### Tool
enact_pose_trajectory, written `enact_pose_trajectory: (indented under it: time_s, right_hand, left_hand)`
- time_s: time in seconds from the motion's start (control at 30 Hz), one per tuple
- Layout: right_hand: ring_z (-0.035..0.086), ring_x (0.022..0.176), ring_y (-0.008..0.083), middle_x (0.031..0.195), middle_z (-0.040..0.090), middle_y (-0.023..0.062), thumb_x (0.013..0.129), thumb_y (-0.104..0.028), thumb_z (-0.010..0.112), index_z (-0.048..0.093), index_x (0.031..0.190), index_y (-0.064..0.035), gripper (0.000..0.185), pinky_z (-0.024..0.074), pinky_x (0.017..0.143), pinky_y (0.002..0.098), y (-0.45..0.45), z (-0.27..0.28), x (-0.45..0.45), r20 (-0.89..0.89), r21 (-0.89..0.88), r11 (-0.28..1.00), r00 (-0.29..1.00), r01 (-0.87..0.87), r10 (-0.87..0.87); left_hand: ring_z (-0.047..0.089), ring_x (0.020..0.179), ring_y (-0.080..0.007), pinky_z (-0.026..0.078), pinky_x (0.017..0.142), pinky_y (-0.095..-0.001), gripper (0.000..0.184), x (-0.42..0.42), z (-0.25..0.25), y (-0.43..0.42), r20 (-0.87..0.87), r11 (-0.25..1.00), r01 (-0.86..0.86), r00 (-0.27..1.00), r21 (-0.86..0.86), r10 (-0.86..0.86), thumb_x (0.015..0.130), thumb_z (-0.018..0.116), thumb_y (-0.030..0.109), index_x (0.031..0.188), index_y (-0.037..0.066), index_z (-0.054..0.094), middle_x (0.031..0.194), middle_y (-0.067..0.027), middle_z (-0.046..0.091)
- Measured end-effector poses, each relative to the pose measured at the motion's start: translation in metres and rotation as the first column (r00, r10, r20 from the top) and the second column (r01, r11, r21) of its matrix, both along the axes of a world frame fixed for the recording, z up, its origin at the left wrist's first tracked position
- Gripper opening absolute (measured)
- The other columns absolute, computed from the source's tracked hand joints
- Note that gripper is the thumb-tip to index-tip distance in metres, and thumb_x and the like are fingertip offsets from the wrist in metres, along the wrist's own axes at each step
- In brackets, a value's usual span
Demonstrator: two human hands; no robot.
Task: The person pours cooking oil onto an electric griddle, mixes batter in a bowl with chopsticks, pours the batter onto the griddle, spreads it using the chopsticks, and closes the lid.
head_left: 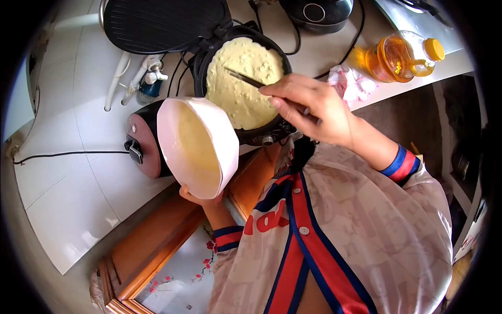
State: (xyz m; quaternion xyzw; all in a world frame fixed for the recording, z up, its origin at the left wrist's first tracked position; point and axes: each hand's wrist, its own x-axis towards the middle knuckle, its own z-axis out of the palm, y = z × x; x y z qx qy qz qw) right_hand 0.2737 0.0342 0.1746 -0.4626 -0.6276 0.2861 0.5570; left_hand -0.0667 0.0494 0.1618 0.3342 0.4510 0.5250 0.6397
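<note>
My right hand grips a pair of chopsticks, their tips over the pale yellow batter. That batter is spread in a rough round with small lumps across the black electric griddle. The griddle's ridged lid is folded back to the left. Below left of the griddle, my left hand holds a white faceted bowl from underneath. The bowl is tilted, and a yellowish film coats its inside. Most of my left fingers are hidden behind it.
A bottle of yellow oil and a crumpled pink-and-white cloth lie right of the griddle. Behind stands a black appliance with cords. A dark red appliance sits left, near pipes. Wooden cabinet doors are below the counter.
</note>
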Motion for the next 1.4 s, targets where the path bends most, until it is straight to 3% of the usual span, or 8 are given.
enact_pose_trajectory:
  time_s: [0.23,0.37,0.47,0.57,0.7,0.83,1.1,1.4]
  right_hand:
    - [0.061,0.074,0.0274,0.089,0.059,0.0119,0.076,0.0,0.061,0.057,0.1,-0.0014,0.024,0.0512,0.064,0.0345,-0.01,-0.019,-0.03,0.162,0.072,0.995,0.985,-0.073,0.06]
    - [0.061,0.073,0.0278,0.099,0.054,0.0113,0.072,-0.005,0.063,0.056,0.102,-0.0027,0.031,0.0517,0.062,0.0347,-0.016,-0.015,-0.041,0.185,0.079,0.994,0.981,-0.074,0.058]
    - [0.06,0.07,0.0264,0.094,0.05,0.0126,0.071,-0.01,0.059,0.055,0.094,-0.0018,0.024,0.0519,0.059,0.0343,-0.015,-0.008,-0.048,0.146,0.21,0.977,0.989,-0.019,-0.012]
    - [0.058,0.068,0.0233,0.084,0.048,0.0109,0.07,-0.013,0.056,0.053,0.083,-0.0011,0.017,0.0518,0.055,0.0338,-0.014,-0.001,-0.05,0.123,0.335,0.94,0.987,0.056,-0.103]
    - [0.058,0.069,0.023,0.082,0.047,0.0103,0.071,-0.013,0.056,0.053,0.081,-0.0013,0.016,0.0515,0.057,0.0326,-0.016,0.001,-0.053,0.155,0.361,0.93,0.98,0.063,-0.127]
    - [0.06,0.071,0.0271,0.099,0.053,0.0185,0.073,-0.011,0.056,0.057,0.098,0.0035,0.029,0.0518,0.063,0.033,-0.019,0.0,-0.055,0.217,0.332,0.942,0.976,-0.05,-0.024]
    - [0.061,0.075,0.0273,0.101,0.055,0.0156,0.065,-0.001,0.067,0.06,0.101,0.0012,0.037,0.0527,0.064,0.033,-0.014,0.002,-0.05,0.11,0.34,0.94,0.994,-0.019,-0.02]
    - [0.063,0.083,0.026,0.092,0.062,0.0167,0.086,0.001,0.055,0.062,0.097,0.0066,0.014,0.0508,0.073,0.0331,-0.002,0.026,-0.005,-0.024,0.227,0.972,0.997,-0.064,0.072]
  left_hand:
    - [0.047,0.121,-0.0271,0.042,0.095,-0.0434,0.07,-0.016,0.003,0.008,0.192,0.999,0.044,0.98,0.008,-0.044,0.076,0.045,0.053,0.134,0.014,0.041,0.133,-0.0025,0.047]
    - [0.055,0.086,-0.0294,0.05,0.064,-0.0377,0.066,-0.028,0.004,0.012,0.253,0.981,-0.15,0.951,-0.126,0.178,0.081,0.045,0.057,0.127,0.01,0.048,0.121,-0.0089,0.055]
    - [0.055,0.082,-0.0295,0.05,0.063,-0.0357,0.065,-0.046,0.004,0.017,0.285,0.989,-0.078,0.952,-0.128,0.112,0.081,0.045,0.055,0.127,0.009,0.047,0.117,-0.0128,0.055]
    - [0.055,0.083,-0.0306,0.05,0.064,-0.0359,0.07,-0.026,0.014,0.024,0.317,0.997,0.062,0.947,-0.041,-0.046,0.079,0.046,0.057,0.128,0.008,0.044,0.118,-0.0159,0.053]
    - [0.05,0.109,-0.0335,0.051,0.08,-0.0412,0.076,0.028,0.031,0.017,0.162,0.998,-0.029,0.987,0.056,0.019,0.075,0.046,0.055,0.134,0.008,0.038,0.13,-0.015,0.046]
    - [0.047,0.12,-0.0283,0.042,0.096,-0.0476,0.073,0.028,0.028,0.014,0.095,1.0,-0.01,0.995,-0.006,0.011,0.071,0.049,0.05,0.133,0.012,0.043,0.133,-0.0079,0.047]
    - [0.047,0.12,-0.0285,0.042,0.096,-0.0483,0.072,0.021,0.019,0.002,0.174,0.995,-0.076,0.983,0.063,0.064,0.072,0.046,0.048,0.134,0.011,0.04,0.132,-0.0102,0.047]
    - [0.046,0.121,-0.0279,0.044,0.095,-0.0471,0.07,0.01,0.004,-0.022,0.013,0.986,-0.152,0.988,0.062,0.152,0.074,0.046,0.043,0.135,0.011,0.037,0.132,-0.0103,0.046]
